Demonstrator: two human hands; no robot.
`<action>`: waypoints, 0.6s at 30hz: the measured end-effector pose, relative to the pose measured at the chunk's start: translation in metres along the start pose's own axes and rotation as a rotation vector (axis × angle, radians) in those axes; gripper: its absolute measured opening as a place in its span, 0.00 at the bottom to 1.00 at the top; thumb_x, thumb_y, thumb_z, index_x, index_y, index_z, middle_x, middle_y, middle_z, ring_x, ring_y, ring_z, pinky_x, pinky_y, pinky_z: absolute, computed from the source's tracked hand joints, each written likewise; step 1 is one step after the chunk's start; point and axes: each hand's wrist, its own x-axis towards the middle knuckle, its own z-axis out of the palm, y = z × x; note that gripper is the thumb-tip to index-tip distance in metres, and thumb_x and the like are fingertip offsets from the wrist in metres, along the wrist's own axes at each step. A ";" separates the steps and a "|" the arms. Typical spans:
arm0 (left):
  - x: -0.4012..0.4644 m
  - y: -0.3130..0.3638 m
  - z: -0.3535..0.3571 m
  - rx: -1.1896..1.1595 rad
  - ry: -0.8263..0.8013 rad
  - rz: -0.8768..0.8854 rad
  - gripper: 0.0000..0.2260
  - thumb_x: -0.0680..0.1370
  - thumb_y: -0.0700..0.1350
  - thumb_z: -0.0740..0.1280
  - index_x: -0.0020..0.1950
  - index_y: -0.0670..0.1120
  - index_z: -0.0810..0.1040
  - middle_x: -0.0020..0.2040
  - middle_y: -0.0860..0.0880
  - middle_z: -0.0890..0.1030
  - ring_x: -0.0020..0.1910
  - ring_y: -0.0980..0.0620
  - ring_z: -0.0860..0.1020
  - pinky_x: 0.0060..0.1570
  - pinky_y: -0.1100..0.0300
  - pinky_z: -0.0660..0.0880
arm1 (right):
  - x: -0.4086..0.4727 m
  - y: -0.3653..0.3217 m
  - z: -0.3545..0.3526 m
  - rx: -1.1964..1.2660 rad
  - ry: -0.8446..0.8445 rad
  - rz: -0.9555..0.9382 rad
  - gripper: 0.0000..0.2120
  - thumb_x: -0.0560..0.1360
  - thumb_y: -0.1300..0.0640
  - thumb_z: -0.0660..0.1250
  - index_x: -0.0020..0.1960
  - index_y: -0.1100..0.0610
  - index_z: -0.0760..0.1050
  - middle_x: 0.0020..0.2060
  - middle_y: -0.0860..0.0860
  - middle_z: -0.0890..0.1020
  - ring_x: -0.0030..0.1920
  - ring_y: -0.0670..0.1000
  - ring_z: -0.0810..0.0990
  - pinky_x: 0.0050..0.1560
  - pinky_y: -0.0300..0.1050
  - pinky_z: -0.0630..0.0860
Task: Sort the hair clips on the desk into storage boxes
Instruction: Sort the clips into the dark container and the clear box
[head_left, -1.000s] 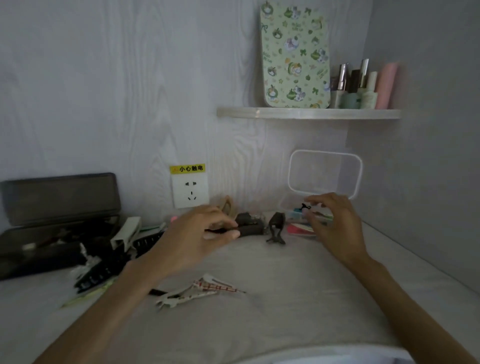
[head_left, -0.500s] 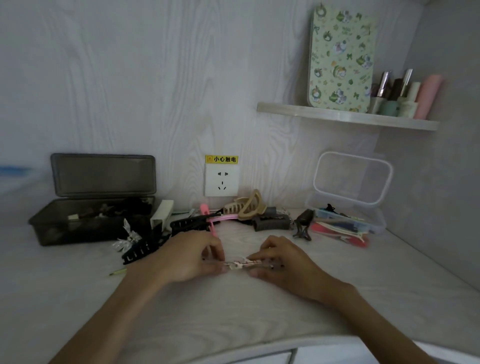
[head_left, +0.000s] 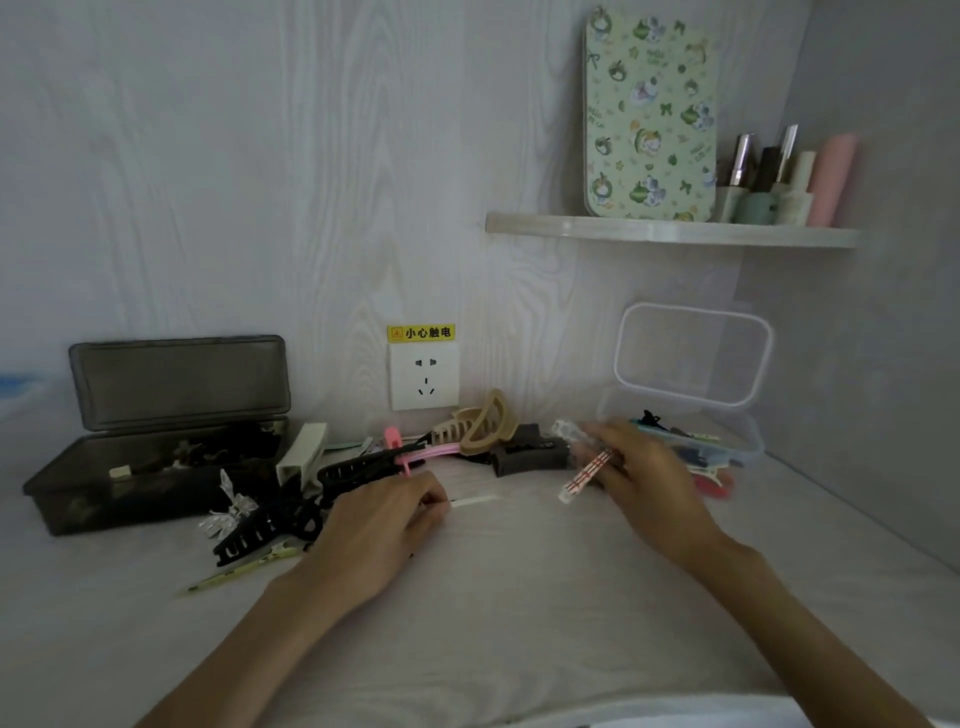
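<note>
Dark box contents murky; right fingertips blurred

A white wall socket sits under a yellow warning label. On the shelf a green patterned case stands upright beside cosmetic bottles.

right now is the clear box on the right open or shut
Open. The clear box has its lid swung up against the wall, and hair clips show inside the uncovered base.
</note>
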 end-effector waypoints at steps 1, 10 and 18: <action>0.001 0.001 0.001 0.000 0.008 -0.012 0.07 0.80 0.54 0.59 0.53 0.56 0.75 0.49 0.58 0.79 0.49 0.60 0.76 0.45 0.63 0.72 | 0.004 0.005 -0.012 -0.026 0.099 0.022 0.03 0.77 0.59 0.64 0.48 0.54 0.77 0.32 0.42 0.70 0.34 0.40 0.72 0.34 0.33 0.64; 0.048 0.042 0.006 -0.076 0.113 0.010 0.09 0.79 0.54 0.61 0.53 0.55 0.78 0.49 0.60 0.80 0.48 0.60 0.77 0.44 0.63 0.72 | 0.031 0.085 -0.049 -0.259 -0.046 0.618 0.17 0.74 0.62 0.60 0.62 0.66 0.68 0.57 0.63 0.71 0.57 0.64 0.73 0.53 0.53 0.70; 0.134 0.111 0.021 -0.231 0.213 0.125 0.08 0.79 0.51 0.62 0.53 0.52 0.79 0.49 0.56 0.82 0.47 0.57 0.78 0.44 0.62 0.75 | 0.022 0.100 -0.047 -0.284 0.144 0.489 0.18 0.76 0.60 0.56 0.63 0.52 0.75 0.63 0.55 0.75 0.64 0.58 0.68 0.66 0.52 0.61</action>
